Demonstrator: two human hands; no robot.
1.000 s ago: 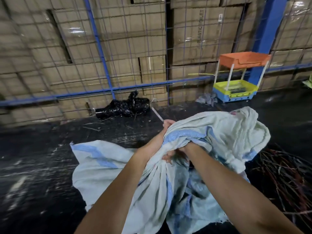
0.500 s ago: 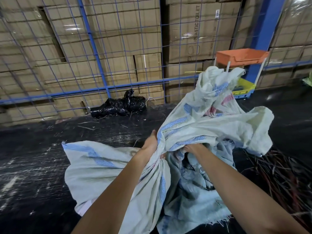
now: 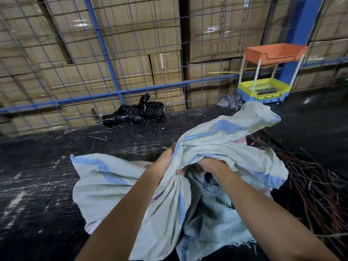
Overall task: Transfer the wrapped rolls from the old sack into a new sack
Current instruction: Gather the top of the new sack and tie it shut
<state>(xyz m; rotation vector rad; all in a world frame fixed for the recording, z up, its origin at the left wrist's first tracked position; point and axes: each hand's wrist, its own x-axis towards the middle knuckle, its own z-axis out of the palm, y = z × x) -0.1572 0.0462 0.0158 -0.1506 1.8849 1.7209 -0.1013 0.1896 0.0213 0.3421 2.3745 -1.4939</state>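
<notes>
From my remote seat I see both bare forearms reaching in from six o'clock toward the middle of the view, where a pale woven plastic sack with blue stripes (image 3: 222, 146) is bunched up. My left hand (image 3: 165, 161) has its fingers curled into a gathered fold of that fabric, gripping it tight at about the centre of the frame. My right hand (image 3: 209, 165), just beside it toward three o'clock, is curled round another fold, its fingertips hidden under the cloth, so I read it as clutching the material rather than lying flat. A loose flap of the sack lifts toward one o'clock. A second stretch of the same pale, blue-striped woven cloth (image 3: 105, 183) lies spread on the dark scuffed floor (image 3: 37, 166) toward nine o'clock; I cannot tell whether it is a separate sack or part of the one I hold. A frayed bluish edge (image 3: 216, 228) hangs at five o'clock. I can make out no wrapped rolls; any contents are hidden by the folds. At three to four o'clock lies a tangle of thin dark reddish strands (image 3: 316, 189). At twelve o'clock a crumpled black plastic bag (image 3: 135, 113) sits against a blue wire mesh fence (image 3: 116, 91), with stacked brown cardboard boxes (image 3: 131, 34) behind it. At two o'clock stands a small plastic rack with an orange upper tray and yellow lower tray (image 3: 267, 72)
</notes>
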